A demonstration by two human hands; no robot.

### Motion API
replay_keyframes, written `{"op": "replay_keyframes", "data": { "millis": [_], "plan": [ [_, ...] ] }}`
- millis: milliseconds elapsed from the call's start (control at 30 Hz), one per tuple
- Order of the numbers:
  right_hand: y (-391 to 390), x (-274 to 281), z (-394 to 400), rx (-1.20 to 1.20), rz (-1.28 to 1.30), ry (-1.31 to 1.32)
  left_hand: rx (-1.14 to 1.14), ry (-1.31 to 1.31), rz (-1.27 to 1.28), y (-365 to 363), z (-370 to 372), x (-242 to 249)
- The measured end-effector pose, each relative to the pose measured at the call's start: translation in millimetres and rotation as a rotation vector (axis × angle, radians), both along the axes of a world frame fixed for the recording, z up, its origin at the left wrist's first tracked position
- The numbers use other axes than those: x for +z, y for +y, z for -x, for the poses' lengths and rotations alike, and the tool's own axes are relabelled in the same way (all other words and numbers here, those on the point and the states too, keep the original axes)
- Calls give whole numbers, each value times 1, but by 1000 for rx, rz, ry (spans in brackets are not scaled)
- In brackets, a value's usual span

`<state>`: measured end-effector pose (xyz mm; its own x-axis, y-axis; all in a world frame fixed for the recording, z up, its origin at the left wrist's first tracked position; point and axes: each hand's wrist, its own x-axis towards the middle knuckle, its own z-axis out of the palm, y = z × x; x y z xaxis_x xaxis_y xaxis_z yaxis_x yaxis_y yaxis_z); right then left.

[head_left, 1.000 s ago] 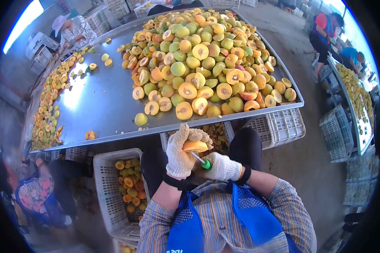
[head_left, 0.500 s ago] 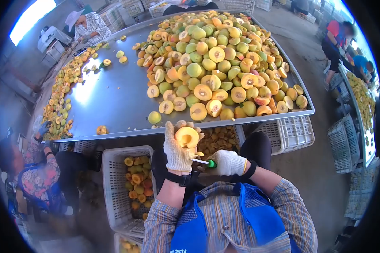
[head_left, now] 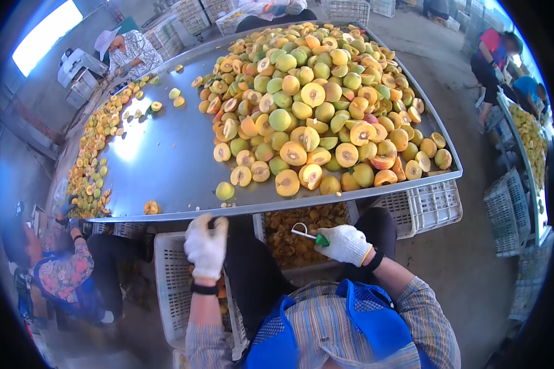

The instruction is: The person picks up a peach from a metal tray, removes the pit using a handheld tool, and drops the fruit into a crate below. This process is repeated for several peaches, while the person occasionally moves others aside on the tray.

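Note:
My left hand (head_left: pixel 206 247), in a white knit glove, is above the white crate (head_left: pixel 166 289) at my left knee. Its thumb and forefinger are curled with a gap between them, and no fruit shows in it. My right hand (head_left: pixel 346 244), also gloved, is wrapped round the green handle of a pitting tool (head_left: pixel 321 240). The tool's thin metal shaft ends in a loop that points left, over a crate of pits and scraps (head_left: pixel 301 237). In front of both hands, a large heap of halved yellow peaches (head_left: pixel 314 117) lies on the metal table (head_left: pixel 166 166).
A single peach half (head_left: pixel 224 190) lies near the table's front rim. More halves (head_left: pixel 89 166) line the left edge, where two people sit. Another person is at the far side. White crates (head_left: pixel 421 206) stand under the right side; a second table (head_left: pixel 526 141) is far right.
My left hand has moved left and down from the middle to the crate, and the peach half it held is gone from it. My right hand has shifted slightly right with the tool.

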<state>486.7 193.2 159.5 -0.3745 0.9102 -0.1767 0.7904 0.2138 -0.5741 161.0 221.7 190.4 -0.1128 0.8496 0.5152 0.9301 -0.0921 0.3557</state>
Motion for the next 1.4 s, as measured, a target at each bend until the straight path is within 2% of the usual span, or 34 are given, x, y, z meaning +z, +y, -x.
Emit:
{"op": "replay_keyframes", "data": {
  "millis": [33,67,100,133,167,267,333,433,500,600,633,700,767,833,867,900,967,1000,1033,1100,1233,1300,1400],
  "plan": [
    [0,5,2,-4,24,9,-163,79,-103,22,-23,-4],
    [0,8,2,-12,20,11,-192,86,-66,39,-56,0],
    [-2,9,2,-25,17,14,-212,125,-15,63,-77,-16],
    [-5,10,-1,-39,18,8,-185,224,136,83,-95,-33],
    [-7,11,-4,-56,26,22,-199,196,348,99,-113,-29],
    [-13,8,-15,-76,48,38,-220,273,347,112,-146,-22],
    [-14,10,-21,-75,102,32,-187,427,187,110,-160,-16],
    [-16,9,-21,-71,81,53,-315,405,288,113,-182,-18],
    [-17,9,-19,-57,58,46,-311,448,347,117,-196,-18],
    [-21,16,-16,-65,6,72,-338,328,429,131,-201,-35],
    [-23,19,-16,-91,-13,107,-339,328,419,129,-202,-25],
    [-25,28,-17,-125,6,72,-317,310,652,126,-201,-4],
    [-27,35,-20,-192,26,75,-353,270,593,120,-186,-4],
    [-27,37,-25,-203,27,87,-379,-210,458,110,-169,-2],
    [-26,38,-25,-214,38,100,-451,-669,519,103,-159,1],
    [-26,42,-22,-258,48,133,-442,-667,515,91,-152,3],
    [-23,62,-13,-281,31,198,-717,-1831,512,66,-137,8],
    [-22,65,-7,-247,-65,224,-745,-1838,449,50,-133,13],
    [-19,69,-1,-226,-46,207,-732,-1838,444,39,-129,15],
    [-17,69,13,-199,-114,224,-586,-2187,426,21,-122,14],
    [-15,69,35,-130,-153,147,-567,-2020,406,-10,-112,9],
    [-16,54,40,-111,-285,112,-544,-2057,400,-20,-114,16],
    [-20,58,41,-87,-299,74,-542,-2071,376,-28,-116,13]
  ]
}}
